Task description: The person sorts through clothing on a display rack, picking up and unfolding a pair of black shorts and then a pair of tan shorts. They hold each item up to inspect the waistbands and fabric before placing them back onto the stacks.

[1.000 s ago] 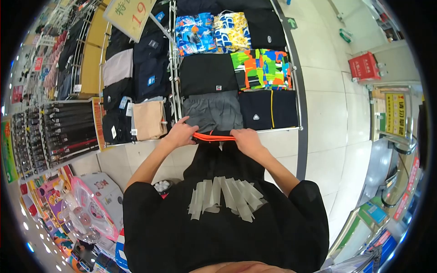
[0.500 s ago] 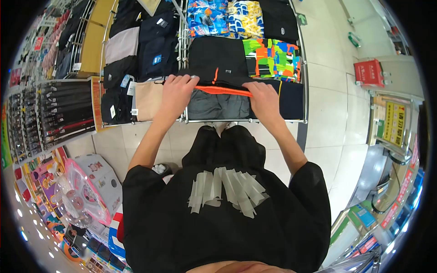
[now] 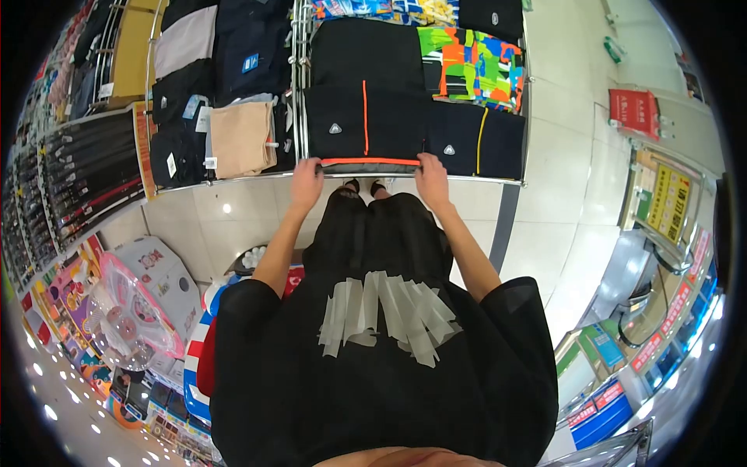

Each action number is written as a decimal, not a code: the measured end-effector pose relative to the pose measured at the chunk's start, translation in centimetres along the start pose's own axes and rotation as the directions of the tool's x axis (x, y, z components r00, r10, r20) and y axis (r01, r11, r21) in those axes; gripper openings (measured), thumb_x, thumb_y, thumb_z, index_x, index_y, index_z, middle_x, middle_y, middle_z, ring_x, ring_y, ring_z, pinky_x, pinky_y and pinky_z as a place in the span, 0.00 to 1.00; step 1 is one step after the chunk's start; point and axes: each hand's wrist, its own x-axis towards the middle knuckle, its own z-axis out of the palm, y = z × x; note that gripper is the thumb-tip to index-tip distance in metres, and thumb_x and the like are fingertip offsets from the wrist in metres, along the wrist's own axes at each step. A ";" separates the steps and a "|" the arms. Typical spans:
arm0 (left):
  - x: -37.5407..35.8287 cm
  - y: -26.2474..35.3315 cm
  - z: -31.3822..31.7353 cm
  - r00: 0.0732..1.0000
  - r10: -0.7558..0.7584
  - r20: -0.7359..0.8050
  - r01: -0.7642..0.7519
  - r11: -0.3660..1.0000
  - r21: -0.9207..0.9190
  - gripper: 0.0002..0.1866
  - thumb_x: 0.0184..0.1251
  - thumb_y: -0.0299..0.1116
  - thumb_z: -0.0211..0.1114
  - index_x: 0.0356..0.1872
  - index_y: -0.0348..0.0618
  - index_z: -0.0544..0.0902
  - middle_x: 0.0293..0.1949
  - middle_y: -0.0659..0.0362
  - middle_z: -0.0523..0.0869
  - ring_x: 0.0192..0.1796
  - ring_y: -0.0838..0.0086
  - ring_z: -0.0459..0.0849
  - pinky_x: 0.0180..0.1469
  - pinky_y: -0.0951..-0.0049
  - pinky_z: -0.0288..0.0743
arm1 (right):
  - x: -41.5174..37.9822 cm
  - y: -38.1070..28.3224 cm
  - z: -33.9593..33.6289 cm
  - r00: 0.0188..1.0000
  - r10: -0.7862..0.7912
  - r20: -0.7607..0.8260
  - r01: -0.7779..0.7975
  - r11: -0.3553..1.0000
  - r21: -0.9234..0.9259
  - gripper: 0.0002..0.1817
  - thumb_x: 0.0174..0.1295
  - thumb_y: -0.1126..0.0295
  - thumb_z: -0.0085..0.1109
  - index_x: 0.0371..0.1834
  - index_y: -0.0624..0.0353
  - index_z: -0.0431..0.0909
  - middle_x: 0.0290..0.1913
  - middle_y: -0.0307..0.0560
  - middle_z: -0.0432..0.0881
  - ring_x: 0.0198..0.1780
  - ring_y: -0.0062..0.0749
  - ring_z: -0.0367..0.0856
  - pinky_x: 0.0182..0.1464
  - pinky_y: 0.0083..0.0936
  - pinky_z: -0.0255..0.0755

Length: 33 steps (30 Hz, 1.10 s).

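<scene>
So that its orange edge lies straight, it seems, your left hand and right hand pinch the near corners of the orange-striped dark garment, lying on the rack's front rail side, beside the yellow-striped garment.

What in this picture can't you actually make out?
All in the head view:
- Under the orange-striped garment: the garment covers it, except a thin grey strip.
- Whether the left hand and right hand pinch its near corners or just touch them: the backs of the hands hide the undersides.
- The blue patterned clothes: cut off by the top edge.
- The white tag: print too small.
</scene>
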 end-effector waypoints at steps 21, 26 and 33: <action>8.7 -2.5 2.5 0.863 -0.481 0.151 0.495 0.866 -0.070 0.20 0.71 0.52 0.76 0.43 0.43 0.94 0.42 0.46 0.95 0.51 0.46 0.94 0.54 0.49 0.86 | 8.2 8.5 7.9 0.845 0.533 0.039 -0.514 0.790 0.334 0.22 0.65 0.54 0.79 0.48 0.64 0.92 0.44 0.56 0.95 0.50 0.50 0.95 0.57 0.42 0.84; 7.7 -4.2 2.3 0.864 -0.481 0.152 0.504 0.809 -0.302 0.18 0.71 0.50 0.76 0.45 0.44 0.95 0.37 0.49 0.95 0.46 0.51 0.95 0.52 0.55 0.86 | 7.2 6.4 4.7 0.806 0.570 0.161 -0.582 0.713 0.391 0.21 0.66 0.54 0.78 0.47 0.63 0.93 0.41 0.55 0.95 0.46 0.48 0.95 0.53 0.41 0.84; 6.8 -2.4 0.9 0.863 -0.485 0.140 0.492 0.870 -0.024 0.17 0.74 0.48 0.74 0.53 0.48 0.95 0.39 0.51 0.97 0.49 0.53 0.96 0.55 0.54 0.88 | 6.5 8.7 7.4 0.842 0.525 0.120 -0.539 0.827 0.158 0.16 0.66 0.56 0.76 0.48 0.56 0.94 0.45 0.56 0.95 0.53 0.55 0.94 0.58 0.46 0.85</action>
